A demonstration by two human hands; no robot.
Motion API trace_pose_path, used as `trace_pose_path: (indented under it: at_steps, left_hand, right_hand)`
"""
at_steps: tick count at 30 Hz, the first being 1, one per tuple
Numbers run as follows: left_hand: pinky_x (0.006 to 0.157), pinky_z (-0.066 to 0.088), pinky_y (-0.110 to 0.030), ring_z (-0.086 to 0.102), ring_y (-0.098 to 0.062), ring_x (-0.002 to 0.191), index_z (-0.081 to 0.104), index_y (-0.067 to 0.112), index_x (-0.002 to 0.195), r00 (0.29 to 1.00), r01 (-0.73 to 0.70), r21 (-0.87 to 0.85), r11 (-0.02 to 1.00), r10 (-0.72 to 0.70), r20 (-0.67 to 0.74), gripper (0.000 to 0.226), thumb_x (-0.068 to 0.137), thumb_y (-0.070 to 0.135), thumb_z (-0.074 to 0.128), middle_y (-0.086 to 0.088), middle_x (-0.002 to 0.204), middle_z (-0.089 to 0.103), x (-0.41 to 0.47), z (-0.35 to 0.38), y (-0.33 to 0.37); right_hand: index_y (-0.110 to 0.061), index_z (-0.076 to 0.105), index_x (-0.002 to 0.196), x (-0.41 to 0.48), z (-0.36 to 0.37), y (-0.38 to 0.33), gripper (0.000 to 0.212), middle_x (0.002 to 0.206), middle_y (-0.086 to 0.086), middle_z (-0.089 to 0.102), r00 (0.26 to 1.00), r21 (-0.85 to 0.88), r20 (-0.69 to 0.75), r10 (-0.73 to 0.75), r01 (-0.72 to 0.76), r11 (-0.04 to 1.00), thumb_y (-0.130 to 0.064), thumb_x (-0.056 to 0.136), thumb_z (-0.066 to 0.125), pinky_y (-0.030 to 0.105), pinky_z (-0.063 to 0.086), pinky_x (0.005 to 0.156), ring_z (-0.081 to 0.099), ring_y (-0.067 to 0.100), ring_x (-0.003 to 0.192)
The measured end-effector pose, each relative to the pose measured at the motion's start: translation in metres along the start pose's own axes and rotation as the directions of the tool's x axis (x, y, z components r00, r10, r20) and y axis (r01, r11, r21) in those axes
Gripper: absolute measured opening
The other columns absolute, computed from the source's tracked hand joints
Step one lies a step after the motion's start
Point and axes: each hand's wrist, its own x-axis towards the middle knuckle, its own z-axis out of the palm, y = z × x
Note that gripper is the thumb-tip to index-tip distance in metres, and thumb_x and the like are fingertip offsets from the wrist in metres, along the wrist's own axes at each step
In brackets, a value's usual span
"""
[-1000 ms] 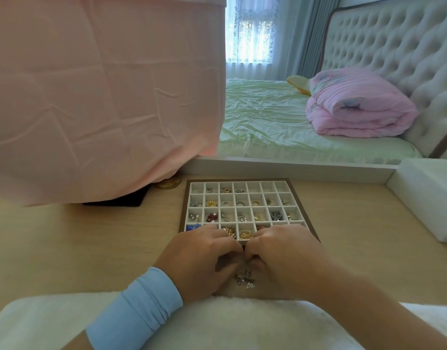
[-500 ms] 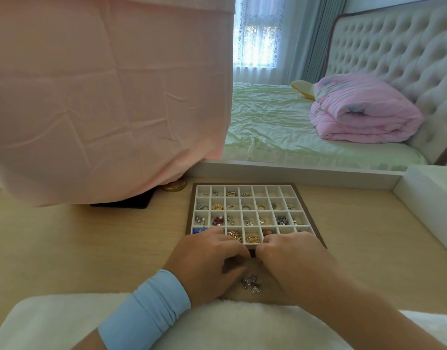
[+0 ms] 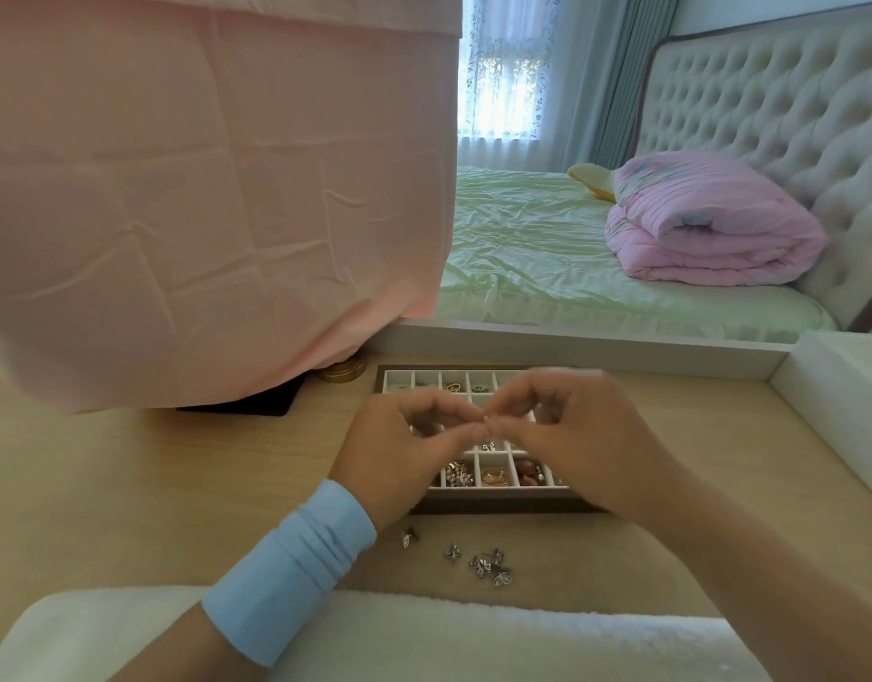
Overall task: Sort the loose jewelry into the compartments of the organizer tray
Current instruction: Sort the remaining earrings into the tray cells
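Note:
The organizer tray (image 3: 498,506) has a dark wooden rim and white square compartments, and lies on the wooden tabletop ahead of me. Several compartments hold gold, silver and red pieces. My left hand (image 3: 404,445) and my right hand (image 3: 586,435) hover above the tray's middle. Their thumbs and forefingers pinch together at one spot, on a piece too small to make out. Both hands hide much of the tray. A cluster of loose silver jewelry (image 3: 488,566) lies on the table in front of the tray, with one separate silver piece (image 3: 408,538) to its left.
A pink cloth (image 3: 202,189) hangs over the left, with a black object (image 3: 247,405) and a round gold tin (image 3: 343,371) beneath its hem. A white box (image 3: 837,401) stands at the right. White fluffy fabric (image 3: 424,632) covers the near edge. A bed lies beyond.
Both hands have lifted from the loose pile near the table's front edge and moved forward over the tray, fingertips pinched together. The silver pieces they covered now lie exposed.

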Motion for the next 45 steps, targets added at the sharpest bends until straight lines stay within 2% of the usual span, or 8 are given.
trace_pose_path:
  at_steps: [9, 14, 19, 27, 31, 35, 41, 45]
  left_hand:
    - [0.070, 0.051, -0.018, 0.065, 0.001, 0.070, 0.076, 0.017, 0.089, 0.990, 0.126, -0.170, 0.977, -0.134, -0.038, 0.011, 0.079, 0.022, 0.080, 0.007, 0.079, 0.074, 0.088, 0.005, 0.011]
    - [0.079, 0.056, -0.028, 0.068, -0.008, 0.078, 0.075, 0.027, 0.082, 0.993, 0.112, -0.088, 0.990, -0.114, -0.021, 0.005, 0.080, 0.028, 0.079, 0.009, 0.079, 0.074, 0.115, 0.017, -0.005]
    - [0.082, 0.051, -0.026, 0.064, -0.008, 0.086, 0.074, 0.033, 0.088, 0.994, 0.069, 0.151, 0.986, -0.080, 0.070, 0.005, 0.087, 0.034, 0.070, 0.015, 0.086, 0.072, 0.128, 0.019, -0.024]
    - [0.102, 0.043, -0.029, 0.056, -0.008, 0.110, 0.065, 0.034, 0.121, 0.915, -0.011, 0.563, 0.827, -0.219, 0.340, 0.027, 0.096, 0.034, 0.056, 0.010, 0.120, 0.061, 0.133, 0.016, -0.047]
    - [0.102, 0.043, -0.028, 0.057, -0.005, 0.107, 0.066, 0.034, 0.121, 0.905, -0.003, 0.541, 0.841, -0.228, 0.359, 0.027, 0.095, 0.032, 0.058, 0.012, 0.118, 0.061, 0.137, 0.014, -0.052]
    - [0.101, 0.045, -0.030, 0.058, -0.005, 0.103, 0.069, 0.034, 0.116, 0.917, -0.001, 0.492, 0.871, -0.196, 0.348, 0.024, 0.093, 0.031, 0.061, 0.012, 0.111, 0.063, 0.138, 0.016, -0.059]
    - [0.097, 0.048, -0.028, 0.058, 0.003, 0.098, 0.069, 0.039, 0.113, 0.897, 0.009, 0.464, 0.886, -0.212, 0.388, 0.022, 0.092, 0.035, 0.061, 0.020, 0.108, 0.064, 0.139, 0.015, -0.061]
    - [0.096, 0.049, -0.027, 0.059, 0.004, 0.097, 0.069, 0.040, 0.112, 0.892, 0.013, 0.461, 0.887, -0.218, 0.395, 0.022, 0.093, 0.033, 0.061, 0.021, 0.106, 0.065, 0.139, 0.015, -0.060]
  right_hand:
    - [-0.029, 0.076, 0.079, 0.081, -0.040, 0.016, 0.009, 0.051, -0.034, 0.057, 0.998, -0.089, -0.019, 0.058, -0.060, 0.994, -0.032, 0.087, 0.078, 0.017, 0.034, 0.062, 0.055, -0.014, 0.055]
    - [-0.038, 0.076, 0.075, 0.105, -0.047, 0.043, 0.010, 0.078, -0.019, 0.074, 0.996, -0.161, 0.034, 0.084, -0.078, 0.984, -0.040, 0.084, 0.077, 0.032, 0.053, 0.083, 0.067, 0.001, 0.081]
    - [-0.053, 0.073, 0.081, 0.112, -0.043, 0.069, 0.026, 0.092, -0.027, 0.072, 0.988, -0.249, 0.075, 0.132, -0.110, 0.962, -0.071, 0.069, 0.059, 0.055, 0.038, 0.109, 0.064, 0.002, 0.105]
    - [-0.033, 0.073, 0.084, 0.113, -0.034, 0.097, 0.007, 0.103, -0.013, 0.073, 0.973, -0.154, 0.124, 0.195, -0.176, 0.972, -0.037, 0.091, 0.073, 0.033, 0.047, 0.098, 0.065, 0.005, 0.104]
    - [-0.035, 0.070, 0.087, 0.105, -0.031, 0.096, 0.008, 0.084, -0.015, 0.065, 0.957, -0.247, 0.207, 0.203, -0.150, 0.957, -0.038, 0.094, 0.068, 0.025, 0.045, 0.072, 0.060, 0.003, 0.080]
    - [-0.036, 0.068, 0.091, 0.104, -0.026, 0.097, 0.005, 0.096, -0.016, 0.067, 0.942, -0.365, 0.268, 0.205, -0.097, 0.926, -0.037, 0.096, 0.065, 0.030, 0.051, 0.087, 0.062, 0.005, 0.094]
    - [-0.038, 0.066, 0.087, 0.103, -0.028, 0.093, 0.008, 0.087, -0.017, 0.059, 0.917, -0.418, 0.320, 0.239, -0.090, 0.904, -0.039, 0.095, 0.066, 0.022, 0.039, 0.072, 0.053, -0.001, 0.080]
    - [-0.039, 0.068, 0.085, 0.103, -0.027, 0.088, 0.009, 0.100, -0.019, 0.063, 0.924, -0.538, 0.321, 0.207, -0.002, 0.843, -0.043, 0.093, 0.067, 0.029, 0.043, 0.088, 0.052, 0.003, 0.093]
